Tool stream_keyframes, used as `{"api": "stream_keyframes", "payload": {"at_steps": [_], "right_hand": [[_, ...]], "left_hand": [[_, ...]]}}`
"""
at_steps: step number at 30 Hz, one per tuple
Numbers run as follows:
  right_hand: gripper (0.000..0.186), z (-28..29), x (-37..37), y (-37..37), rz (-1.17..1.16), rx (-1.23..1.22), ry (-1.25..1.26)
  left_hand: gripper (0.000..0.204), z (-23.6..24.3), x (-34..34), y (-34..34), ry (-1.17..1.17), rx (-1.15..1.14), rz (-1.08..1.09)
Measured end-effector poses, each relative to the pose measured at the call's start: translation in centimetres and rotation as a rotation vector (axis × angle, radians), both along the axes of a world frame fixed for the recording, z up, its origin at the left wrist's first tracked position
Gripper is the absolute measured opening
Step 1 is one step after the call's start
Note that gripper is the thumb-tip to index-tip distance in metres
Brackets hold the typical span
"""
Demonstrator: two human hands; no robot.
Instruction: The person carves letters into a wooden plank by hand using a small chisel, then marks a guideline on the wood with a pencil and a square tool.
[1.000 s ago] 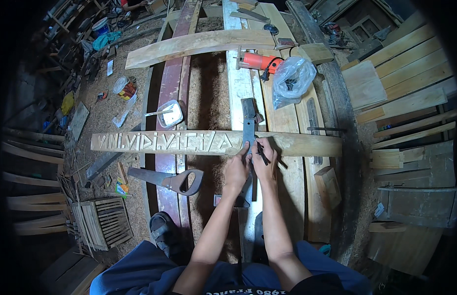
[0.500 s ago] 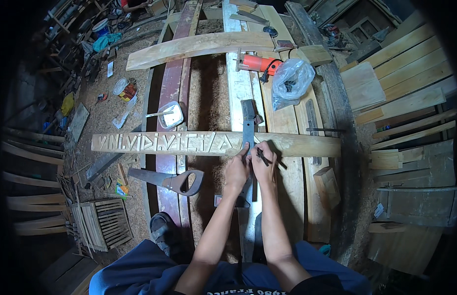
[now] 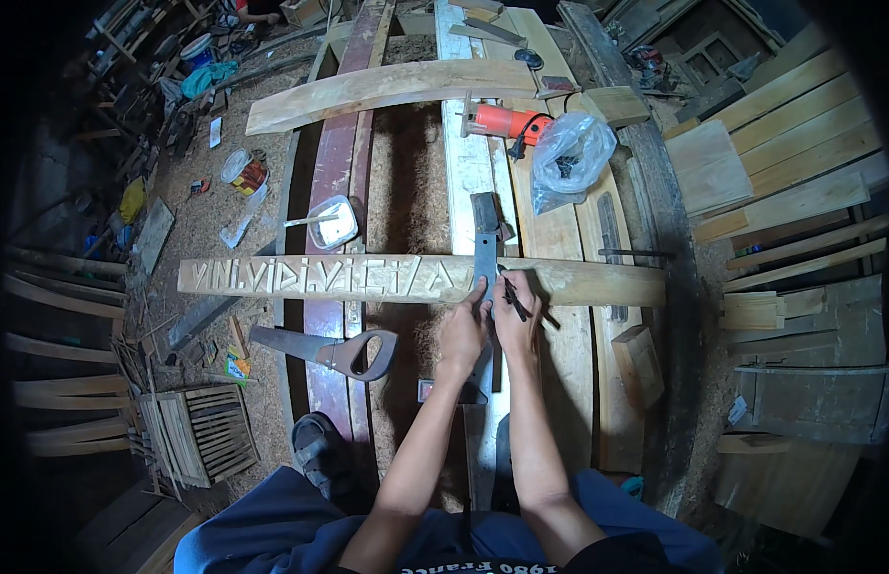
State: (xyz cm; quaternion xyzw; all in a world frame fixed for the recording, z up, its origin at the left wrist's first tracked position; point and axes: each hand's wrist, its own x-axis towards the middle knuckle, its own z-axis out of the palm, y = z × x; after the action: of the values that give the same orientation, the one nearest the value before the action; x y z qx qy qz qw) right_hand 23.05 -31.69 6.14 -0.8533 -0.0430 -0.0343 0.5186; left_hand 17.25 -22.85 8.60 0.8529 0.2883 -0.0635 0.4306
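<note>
A long wooden board [image 3: 597, 284], with raised carved letters along its left part, lies crosswise in front of me. Over it runs a flat metal square [image 3: 484, 251] with a hole near its far end. My left hand [image 3: 461, 337] presses on the square, its thumb along the blade. At the blade's right edge, my right hand [image 3: 517, 320] is closed round a slim dark pencil-like tool [image 3: 515, 304], whose tip is hard to make out. A dark block [image 3: 483, 212] sits just beyond the blade's far end. To the left rests a handsaw [image 3: 331, 352].
Beyond the board lie an orange power tool [image 3: 502, 122], a clear plastic bag [image 3: 570, 155] and a curved plank [image 3: 387, 91]. A tub of white paste [image 3: 332, 222] with a stick stands at left. Planks [image 3: 793, 124] lean at right. A person's arm [image 3: 263, 17] shows far off.
The right hand has shifted slightly up along the blade's edge with the dark tool. The left hand stays on the square, and the view has moved a little.
</note>
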Motion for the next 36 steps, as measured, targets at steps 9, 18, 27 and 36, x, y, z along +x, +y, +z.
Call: {"api": "stream_keyframes", "payload": {"at_steps": [9,18,27,36], "right_hand": [[0.014,0.2,0.0,0.4,0.013,-0.053,0.035],[0.012,-1.4,-0.6,-0.6,0.026,-0.041,0.006],[0.011,-0.8,-0.3,-0.4,-0.013,-0.023,-0.058],[0.015,-0.7,-0.1,0.1,-0.019,-0.063,-0.004]], "left_hand": [[0.046,-0.8,0.0,0.5,0.038,-0.012,-0.001],[0.047,0.0,0.2,0.2,0.048,-0.044,-0.004],[0.047,-0.4,0.1,0.3,0.041,-0.037,0.002],[0.046,-0.1,0.2,0.3,0.056,-0.025,-0.006]]}}
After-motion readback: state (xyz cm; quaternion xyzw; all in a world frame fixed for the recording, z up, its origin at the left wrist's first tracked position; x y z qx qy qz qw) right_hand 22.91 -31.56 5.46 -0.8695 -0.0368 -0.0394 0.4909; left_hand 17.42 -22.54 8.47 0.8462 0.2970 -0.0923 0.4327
